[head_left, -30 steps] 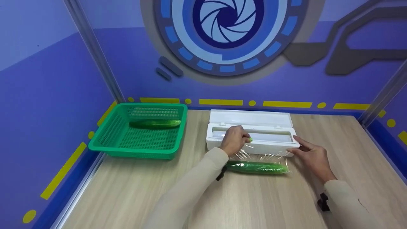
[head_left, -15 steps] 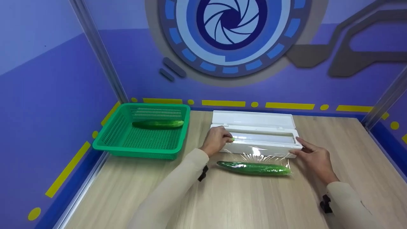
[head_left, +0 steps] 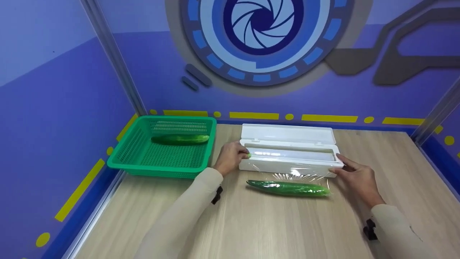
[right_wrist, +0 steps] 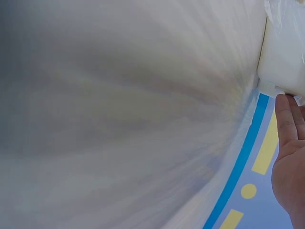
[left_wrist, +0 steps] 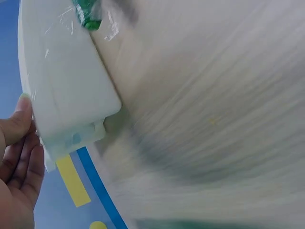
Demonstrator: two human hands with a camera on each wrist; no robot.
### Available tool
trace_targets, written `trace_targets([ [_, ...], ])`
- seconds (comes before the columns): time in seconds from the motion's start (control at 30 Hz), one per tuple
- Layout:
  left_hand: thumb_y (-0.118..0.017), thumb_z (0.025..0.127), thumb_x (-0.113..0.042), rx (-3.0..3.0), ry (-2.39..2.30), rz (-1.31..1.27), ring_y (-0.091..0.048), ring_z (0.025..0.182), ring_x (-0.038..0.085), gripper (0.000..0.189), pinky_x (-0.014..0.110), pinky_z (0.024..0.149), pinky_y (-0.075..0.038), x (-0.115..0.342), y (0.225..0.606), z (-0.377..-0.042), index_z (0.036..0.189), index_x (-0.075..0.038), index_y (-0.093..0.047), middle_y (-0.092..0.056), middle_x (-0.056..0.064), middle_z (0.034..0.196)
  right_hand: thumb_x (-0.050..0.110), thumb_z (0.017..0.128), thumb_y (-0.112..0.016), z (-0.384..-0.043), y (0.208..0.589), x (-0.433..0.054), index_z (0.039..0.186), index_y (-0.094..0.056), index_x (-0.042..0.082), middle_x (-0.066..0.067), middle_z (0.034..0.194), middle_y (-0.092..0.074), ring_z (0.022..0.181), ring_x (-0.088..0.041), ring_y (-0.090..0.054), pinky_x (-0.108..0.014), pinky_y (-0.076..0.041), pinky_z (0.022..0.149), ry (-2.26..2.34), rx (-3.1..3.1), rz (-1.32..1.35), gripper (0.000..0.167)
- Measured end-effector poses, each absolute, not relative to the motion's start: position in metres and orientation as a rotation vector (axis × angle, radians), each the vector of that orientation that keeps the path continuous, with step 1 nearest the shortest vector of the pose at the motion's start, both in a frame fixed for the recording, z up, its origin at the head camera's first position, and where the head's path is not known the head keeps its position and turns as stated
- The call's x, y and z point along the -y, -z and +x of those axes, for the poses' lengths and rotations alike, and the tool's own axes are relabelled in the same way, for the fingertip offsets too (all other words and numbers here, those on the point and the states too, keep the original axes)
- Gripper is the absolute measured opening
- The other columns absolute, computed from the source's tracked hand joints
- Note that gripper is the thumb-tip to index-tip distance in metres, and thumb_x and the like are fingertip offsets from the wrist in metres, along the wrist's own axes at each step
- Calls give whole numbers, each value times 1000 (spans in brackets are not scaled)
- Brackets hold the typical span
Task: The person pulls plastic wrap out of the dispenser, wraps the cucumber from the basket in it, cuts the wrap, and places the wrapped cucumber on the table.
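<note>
A white cling film dispenser (head_left: 287,165) sits on the table with its lid (head_left: 287,133) tipped back and a roll of film (head_left: 291,154) inside. At its left end my left hand (head_left: 229,157) pinches the small light-green slide cutter (head_left: 248,155) on the front top edge. The right hand (head_left: 359,180) grips the dispenser's right end, thumb in front and fingers at the side. Clear film hangs down the dispenser's front to a film-covered cucumber (head_left: 287,188) lying just before it. In the left wrist view, the fingers (left_wrist: 21,157) are at the dispenser's end; the cutter is not clearly seen.
A green plastic basket (head_left: 161,173) stands at the left of the dispenser, holding a second cucumber (head_left: 179,139). Patterned walls (head_left: 287,100) close off the back and sides of the wooden table (head_left: 269,226).
My left hand has slid leftward with the cutter along the dispenser, from near its middle to its left end. The right hand keeps its grip. The view has shifted slightly.
</note>
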State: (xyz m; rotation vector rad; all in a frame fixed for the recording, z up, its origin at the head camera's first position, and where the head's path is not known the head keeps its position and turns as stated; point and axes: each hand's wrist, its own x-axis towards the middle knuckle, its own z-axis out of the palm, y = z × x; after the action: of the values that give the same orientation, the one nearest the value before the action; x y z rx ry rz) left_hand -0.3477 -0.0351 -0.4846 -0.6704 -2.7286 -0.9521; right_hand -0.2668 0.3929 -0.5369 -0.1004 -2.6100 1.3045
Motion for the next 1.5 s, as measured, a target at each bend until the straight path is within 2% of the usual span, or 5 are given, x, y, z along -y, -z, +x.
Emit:
trace_targets([
  [0.4,-83,92,-8,2692,1063,-570,-65,92,20,6,30,78,-55,45,489,-347,97,-6,-86,-68,2,93,39,90,-86,-267,540,-392,151,-59,12,-15,145,-61,131,-36,-61,-5,-44,88,-1278,2573,-60,72],
  [0.77,-79,95,-3,2682,1018,-680,-69,92,22,11,31,79,-57,53,488,-346,103,-6,-85,-71,6,98,41,91,-84,-265,538,-388,156,-53,16,-14,152,-55,137,-35,-57,-19,-48,97,-1324,2607,-118,76],
  [0.9,-84,92,-14,2622,1021,-785,-68,91,22,12,32,79,-55,51,493,-344,103,-10,-85,-67,5,102,40,91,-84,-265,536,-388,156,-53,17,-14,153,-54,137,-36,-57,-22,-48,98,-1304,2618,-127,76],
  [1.13,-90,88,-17,2563,744,-798,-66,93,13,9,27,79,-55,36,502,-339,95,-13,-85,-64,-1,100,41,92,-83,-264,536,-387,157,-53,16,-18,150,-59,127,-37,-64,-12,-49,91,-1264,2624,-86,76],
  [1.5,-81,92,-8,2561,869,-832,-64,82,14,4,23,71,-54,37,497,-336,90,-6,-82,-64,2,93,4,89,-86,-265,536,-379,140,-67,1,-24,146,-48,101,-30,-60,-3,-44,79,-1032,2483,186,54],
])
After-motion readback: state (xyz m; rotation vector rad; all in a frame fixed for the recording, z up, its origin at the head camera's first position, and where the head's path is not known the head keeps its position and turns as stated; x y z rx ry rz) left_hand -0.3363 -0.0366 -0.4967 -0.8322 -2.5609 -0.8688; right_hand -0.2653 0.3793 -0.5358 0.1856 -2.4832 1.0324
